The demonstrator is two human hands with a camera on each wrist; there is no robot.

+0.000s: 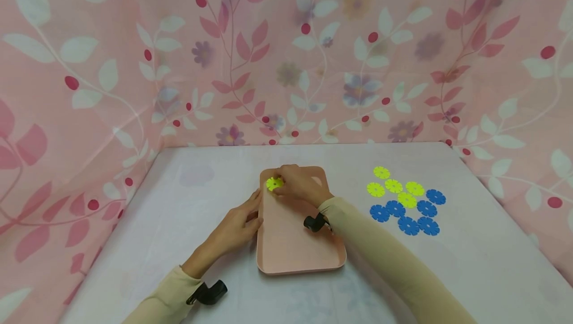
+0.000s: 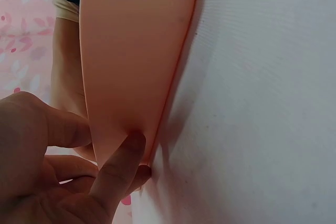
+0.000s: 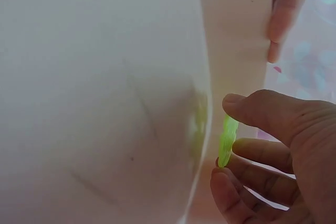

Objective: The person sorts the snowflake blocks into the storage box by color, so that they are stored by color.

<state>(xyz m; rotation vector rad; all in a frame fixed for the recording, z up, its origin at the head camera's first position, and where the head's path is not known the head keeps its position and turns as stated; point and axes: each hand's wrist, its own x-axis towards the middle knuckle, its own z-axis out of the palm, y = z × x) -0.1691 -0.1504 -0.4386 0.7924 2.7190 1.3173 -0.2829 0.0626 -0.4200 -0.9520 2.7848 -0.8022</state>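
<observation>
A peach-pink rectangular tray (image 1: 300, 247) lies on the table. Over its far left corner, my right hand (image 1: 299, 183) pinches a yellow-green notched plastic disc (image 1: 274, 183) between thumb and fingers. The right wrist view shows that disc (image 3: 228, 140) edge-on, upright between the fingertips, close to the tray's inner wall. At the tray's left side, my left hand (image 1: 235, 227) touches the outer wall with fairly straight fingers. Up close in the left wrist view, one fingertip (image 2: 136, 141) presses on the wall, and another digit (image 2: 71, 129) lies along the rim.
Right of the tray, several yellow-green discs (image 1: 393, 186) lie loose on the white tabletop (image 1: 201, 179). Several blue discs (image 1: 409, 225) are grouped just nearer, some overlapping. A pink floral curtain (image 1: 286, 65) hangs behind the table and along both sides.
</observation>
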